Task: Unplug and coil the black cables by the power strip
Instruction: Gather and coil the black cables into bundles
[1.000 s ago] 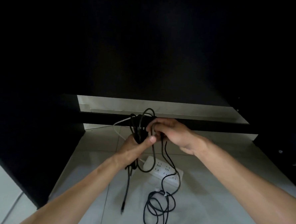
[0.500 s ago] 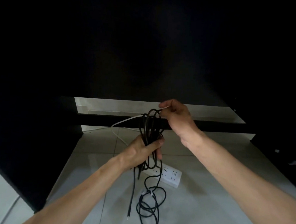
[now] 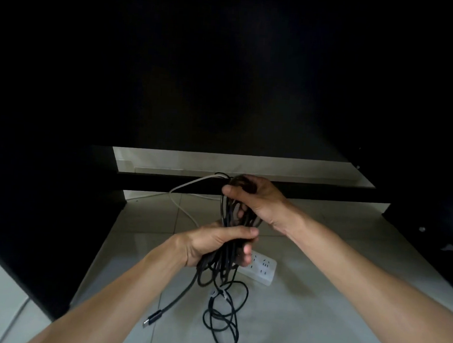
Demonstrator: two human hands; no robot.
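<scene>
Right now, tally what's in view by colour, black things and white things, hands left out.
Black: 1, the cable bundle, strands too tangled to count apart
White: 2, the power strip and the white cord
Total: 3

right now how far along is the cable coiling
Done: no black plug shows in the visible sockets of the white power strip. In hand: left hand and right hand grip the black cable bundle. Left: loose loops and the hanging connector end remain ungathered.
</scene>
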